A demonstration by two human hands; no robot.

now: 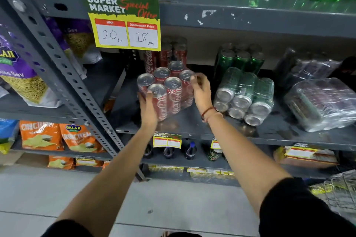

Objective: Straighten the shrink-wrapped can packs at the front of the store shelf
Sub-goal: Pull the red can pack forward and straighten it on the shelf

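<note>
Red can pack (pixel 169 88): upright on shelf (pixel 192 127), between both hands
Left hand (pixel 148 109): palm wrapped on pack's near-left corner; holding it
Right hand (pixel 201 90): fingers curled on pack's right top edge; green can pack (pixel 244 96) lies tipped just beyond it

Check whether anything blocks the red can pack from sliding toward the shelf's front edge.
Nothing visible does. The shelf is bare in front of the red can pack; left hand and right hand flank it.

One head-worn wide-angle camera is looking forward and down along both outstretched bare arms, sitting close to the grey perforated-steel store shelf (pixel 192 132); beyond the fingertips the shelf's back is receding, beneath them pale floor is showing.
</note>
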